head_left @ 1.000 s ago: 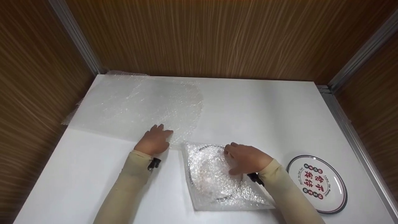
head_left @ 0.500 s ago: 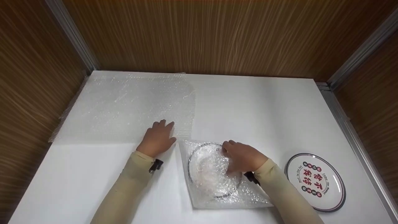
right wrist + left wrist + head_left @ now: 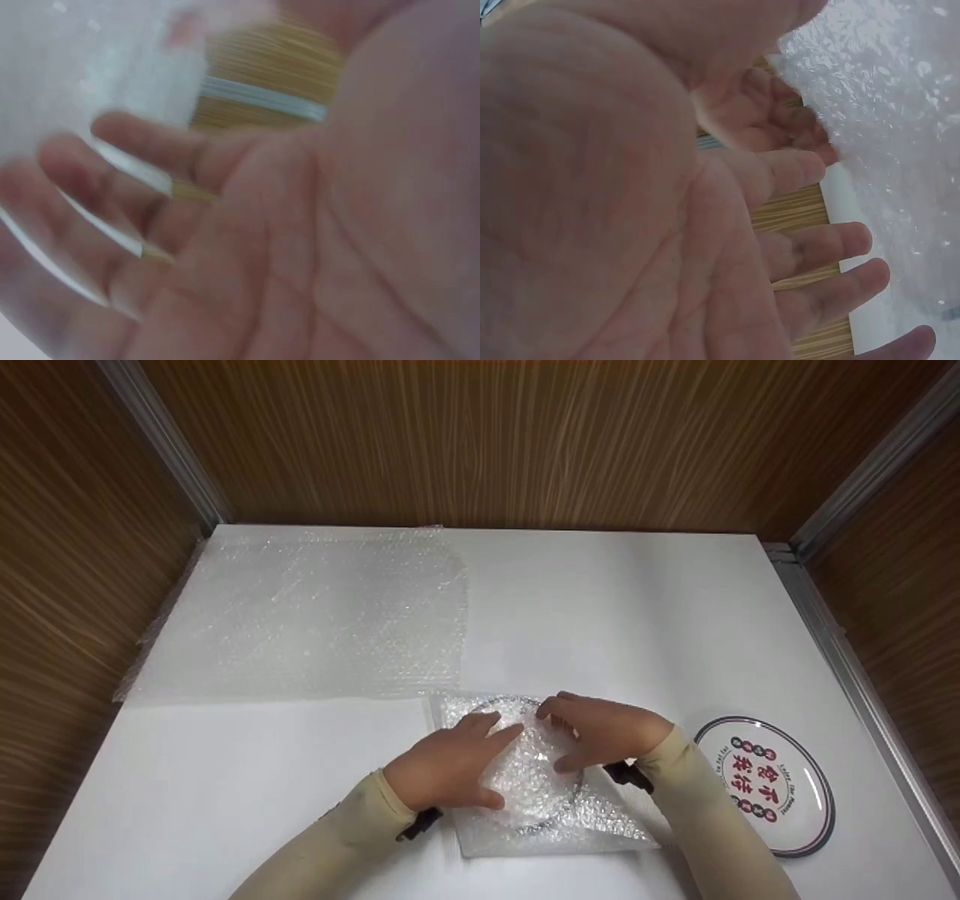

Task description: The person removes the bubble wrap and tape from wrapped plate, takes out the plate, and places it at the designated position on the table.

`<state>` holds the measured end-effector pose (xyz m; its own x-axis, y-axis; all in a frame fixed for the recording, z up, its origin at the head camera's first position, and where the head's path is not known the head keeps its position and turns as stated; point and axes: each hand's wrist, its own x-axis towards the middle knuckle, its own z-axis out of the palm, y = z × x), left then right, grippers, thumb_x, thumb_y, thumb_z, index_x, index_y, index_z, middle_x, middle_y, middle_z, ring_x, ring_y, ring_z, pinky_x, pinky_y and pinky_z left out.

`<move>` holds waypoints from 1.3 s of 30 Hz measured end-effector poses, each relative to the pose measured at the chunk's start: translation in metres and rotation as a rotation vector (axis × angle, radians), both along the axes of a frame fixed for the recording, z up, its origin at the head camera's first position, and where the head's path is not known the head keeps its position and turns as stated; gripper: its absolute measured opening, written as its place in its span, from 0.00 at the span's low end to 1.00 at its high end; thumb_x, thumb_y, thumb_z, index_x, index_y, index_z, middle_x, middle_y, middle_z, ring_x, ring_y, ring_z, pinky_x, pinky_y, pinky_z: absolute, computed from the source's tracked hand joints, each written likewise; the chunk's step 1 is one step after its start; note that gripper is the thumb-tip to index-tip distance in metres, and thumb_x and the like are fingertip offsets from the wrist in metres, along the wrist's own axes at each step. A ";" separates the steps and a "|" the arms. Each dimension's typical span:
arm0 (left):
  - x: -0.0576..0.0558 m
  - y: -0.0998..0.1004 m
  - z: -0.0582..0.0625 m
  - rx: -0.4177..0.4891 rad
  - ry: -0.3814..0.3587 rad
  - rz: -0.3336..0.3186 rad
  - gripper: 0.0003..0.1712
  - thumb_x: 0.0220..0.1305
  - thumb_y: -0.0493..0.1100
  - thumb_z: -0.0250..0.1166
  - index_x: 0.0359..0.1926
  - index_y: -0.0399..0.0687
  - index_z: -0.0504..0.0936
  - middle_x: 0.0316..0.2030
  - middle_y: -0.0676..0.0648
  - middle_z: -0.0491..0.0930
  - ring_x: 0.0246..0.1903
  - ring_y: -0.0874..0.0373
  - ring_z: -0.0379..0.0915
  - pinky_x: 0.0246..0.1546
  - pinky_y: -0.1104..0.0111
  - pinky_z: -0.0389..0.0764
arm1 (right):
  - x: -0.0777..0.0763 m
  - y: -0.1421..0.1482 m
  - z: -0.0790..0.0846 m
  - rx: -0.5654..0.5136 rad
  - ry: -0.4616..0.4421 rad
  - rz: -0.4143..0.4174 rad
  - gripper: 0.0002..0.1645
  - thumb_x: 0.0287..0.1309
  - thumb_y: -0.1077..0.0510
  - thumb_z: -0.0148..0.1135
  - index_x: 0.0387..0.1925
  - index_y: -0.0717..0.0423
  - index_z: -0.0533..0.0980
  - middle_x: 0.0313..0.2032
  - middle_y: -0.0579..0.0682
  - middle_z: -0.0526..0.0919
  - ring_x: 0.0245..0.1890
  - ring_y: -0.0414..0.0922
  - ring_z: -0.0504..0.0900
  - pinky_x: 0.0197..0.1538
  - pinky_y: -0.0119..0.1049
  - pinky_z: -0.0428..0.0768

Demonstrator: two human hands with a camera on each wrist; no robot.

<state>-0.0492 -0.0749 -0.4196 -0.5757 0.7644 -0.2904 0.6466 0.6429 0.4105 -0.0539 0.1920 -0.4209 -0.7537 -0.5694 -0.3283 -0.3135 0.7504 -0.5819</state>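
A round, dark-rimmed plate shows through the bubble wrap folded around it at the table's near middle. Over its left part lies my left hand, fingers spread and fairly straight. My right hand is at the upper right of the bundle with loosely bent fingers, thumb apart, nothing gripped. In the left wrist view, my left fingers extend beside the shiny bubble wrap. The right wrist view is blurred, with my right fingers slightly bent near the wrap. Exact contact is hard to tell.
A bare white plate with red characters and a dark rim lies at the right, partly behind my right sleeve. A large flat bubble wrap sheet covers the back left of the white table. Wood-grain panels enclose the table.
My left hand has left the large bubble wrap sheet and moved right onto the wrapped plate. The sheet shifted left and flattened around half a second ago. My right hand stays over the bundle.
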 end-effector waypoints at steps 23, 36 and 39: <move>-0.010 0.001 -0.013 -0.003 0.044 -0.044 0.49 0.63 0.50 0.73 0.80 0.51 0.60 0.75 0.37 0.63 0.76 0.41 0.55 0.74 0.48 0.62 | -0.011 -0.002 -0.013 0.016 -0.109 0.055 0.06 0.55 0.61 0.68 0.27 0.49 0.78 0.22 0.38 0.79 0.22 0.36 0.76 0.30 0.34 0.76; -0.008 0.004 -0.020 -0.038 0.101 -0.057 0.48 0.64 0.53 0.73 0.79 0.51 0.61 0.74 0.39 0.65 0.76 0.43 0.57 0.74 0.48 0.62 | -0.026 0.014 -0.023 -0.084 -0.212 0.077 0.15 0.65 0.60 0.64 0.22 0.52 0.74 0.19 0.37 0.70 0.22 0.34 0.68 0.30 0.29 0.68; -0.008 0.004 -0.020 -0.035 0.115 -0.061 0.47 0.63 0.54 0.73 0.78 0.51 0.63 0.73 0.39 0.66 0.75 0.43 0.58 0.73 0.48 0.63 | -0.025 0.013 -0.024 -0.041 -0.208 0.011 0.16 0.61 0.57 0.68 0.20 0.50 0.74 0.18 0.37 0.70 0.21 0.35 0.67 0.29 0.31 0.67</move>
<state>-0.0571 -0.0709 -0.4393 -0.5594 0.7896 -0.2522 0.7265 0.6136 0.3095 -0.0792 0.2049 -0.4453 -0.6655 -0.5936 -0.4524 -0.1918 0.7218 -0.6650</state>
